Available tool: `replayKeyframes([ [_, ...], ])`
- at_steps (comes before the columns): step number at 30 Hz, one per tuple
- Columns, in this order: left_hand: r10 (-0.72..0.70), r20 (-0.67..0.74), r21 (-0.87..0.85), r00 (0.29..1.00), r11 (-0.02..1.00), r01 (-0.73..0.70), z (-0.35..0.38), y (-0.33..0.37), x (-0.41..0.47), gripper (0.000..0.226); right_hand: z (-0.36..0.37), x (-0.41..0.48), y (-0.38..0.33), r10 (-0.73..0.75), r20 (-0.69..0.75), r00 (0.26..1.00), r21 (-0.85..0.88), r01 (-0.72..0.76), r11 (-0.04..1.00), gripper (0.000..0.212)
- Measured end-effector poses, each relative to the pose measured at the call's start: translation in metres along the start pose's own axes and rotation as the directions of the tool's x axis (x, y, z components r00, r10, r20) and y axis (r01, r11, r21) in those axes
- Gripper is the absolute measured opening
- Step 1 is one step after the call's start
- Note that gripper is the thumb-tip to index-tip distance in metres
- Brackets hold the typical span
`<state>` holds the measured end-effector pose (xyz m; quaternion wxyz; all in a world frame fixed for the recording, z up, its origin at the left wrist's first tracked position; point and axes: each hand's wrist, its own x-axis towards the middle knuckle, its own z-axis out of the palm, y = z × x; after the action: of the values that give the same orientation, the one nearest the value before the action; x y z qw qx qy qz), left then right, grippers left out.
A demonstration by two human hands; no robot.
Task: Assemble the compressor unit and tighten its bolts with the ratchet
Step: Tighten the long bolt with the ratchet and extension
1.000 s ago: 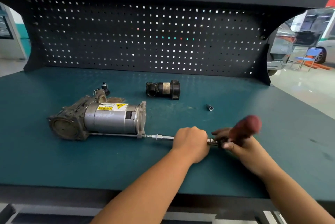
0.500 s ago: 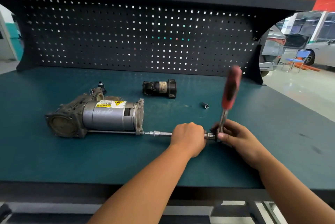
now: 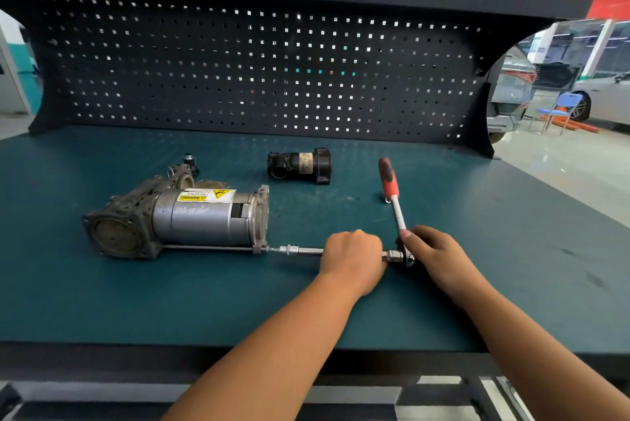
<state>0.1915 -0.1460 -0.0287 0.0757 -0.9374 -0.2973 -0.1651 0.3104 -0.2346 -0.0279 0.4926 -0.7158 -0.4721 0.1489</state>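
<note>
Both work one tool line: the left grip [image 3: 353,258] is curled tight round the extension bar [image 3: 303,251], probably to keep it true on the bolt [image 3: 208,247]. Just beside it, the right grip [image 3: 433,255] pinches the ratchet [image 3: 392,195] at its head, with the red handle pointing away. Beyond the left grip, at the bar's far end, the compressor unit [image 3: 191,219] lies on the counter [image 3: 136,301].

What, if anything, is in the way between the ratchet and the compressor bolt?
Nothing visible. An extension bar runs from the ratchet to the bolt at the compressor flange, with the left hand gripping it midway. The black part lies well behind that line.
</note>
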Motion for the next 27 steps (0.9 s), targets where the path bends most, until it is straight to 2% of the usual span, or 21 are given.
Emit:
replayKeyframes([
  [2, -0.012, 0.021, -0.003, 1.0, 1.0, 0.012, 0.0, 0.0, 0.001, 0.017, -0.006, -0.004, 0.002, -0.092, 0.08, 0.992, 0.182, 0.077, 0.98, 0.004],
  [3, -0.019, 0.034, -0.007, 0.999, 1.0, 0.019, 0.0, 0.0, 0.002, 0.016, -0.008, -0.006, 0.006, -0.14, 0.108, 0.984, 0.22, 0.113, 0.969, 0.013],
  [6, -0.037, 0.065, -0.03, 0.997, 0.999, 0.039, 0.0, -0.002, 0.003, 0.015, -0.009, -0.012, 0.009, -0.187, 0.146, 0.971, 0.171, 0.161, 0.972, 0.038],
  [8, -0.043, 0.072, -0.041, 0.996, 0.998, 0.046, 0.0, -0.003, 0.004, 0.012, -0.008, -0.013, 0.011, -0.185, 0.125, 0.975, 0.115, 0.171, 0.978, 0.041],
  [10, -0.035, 0.06, -0.034, 0.998, 0.999, 0.037, 0.0, -0.004, 0.004, 0.013, -0.006, -0.014, 0.008, -0.194, 0.092, 0.977, 0.053, 0.19, 0.98, 0.032],
  [12, -0.008, 0.035, -0.019, 0.999, 1.0, 0.009, 0.0, -0.003, 0.002, 0.017, 0.0, -0.012, 0.002, -0.153, 0.032, 0.988, 0.031, 0.152, 0.988, 0.009],
  [15, 0.016, 0.002, -0.02, 1.0, 1.0, -0.016, -0.001, -0.001, -0.002, 0.018, 0.006, -0.004, -0.002, -0.039, -0.008, 0.999, -0.088, 0.039, 0.995, 0.034],
  [16, 0.012, -0.005, -0.023, 1.0, 1.0, -0.012, -0.001, 0.0, -0.003, 0.018, 0.006, -0.004, -0.003, -0.024, 0.001, 1.0, -0.087, 0.024, 0.996, 0.036],
  [18, 0.0, 0.005, -0.029, 1.0, 1.0, 0.0, 0.0, -0.001, -0.003, 0.018, 0.004, -0.006, -0.005, -0.073, 0.035, 0.997, -0.03, 0.074, 0.997, 0.027],
  [20, -0.015, 0.034, -0.032, 0.999, 0.999, 0.016, 0.0, -0.001, -0.001, 0.018, -0.002, -0.012, -0.007, -0.166, 0.07, 0.984, 0.036, 0.164, 0.986, 0.006],
  [24, -0.022, 0.047, -0.025, 0.999, 0.999, 0.024, 0.001, -0.004, 0.005, 0.019, -0.007, -0.02, -0.004, -0.314, 0.125, 0.941, -0.135, 0.33, 0.934, 0.042],
  [27, -0.028, 0.043, -0.022, 0.999, 0.999, 0.029, 0.002, -0.007, 0.007, 0.02, -0.006, -0.018, -0.002, -0.244, 0.099, 0.965, -0.095, 0.253, 0.963, 0.05],
])
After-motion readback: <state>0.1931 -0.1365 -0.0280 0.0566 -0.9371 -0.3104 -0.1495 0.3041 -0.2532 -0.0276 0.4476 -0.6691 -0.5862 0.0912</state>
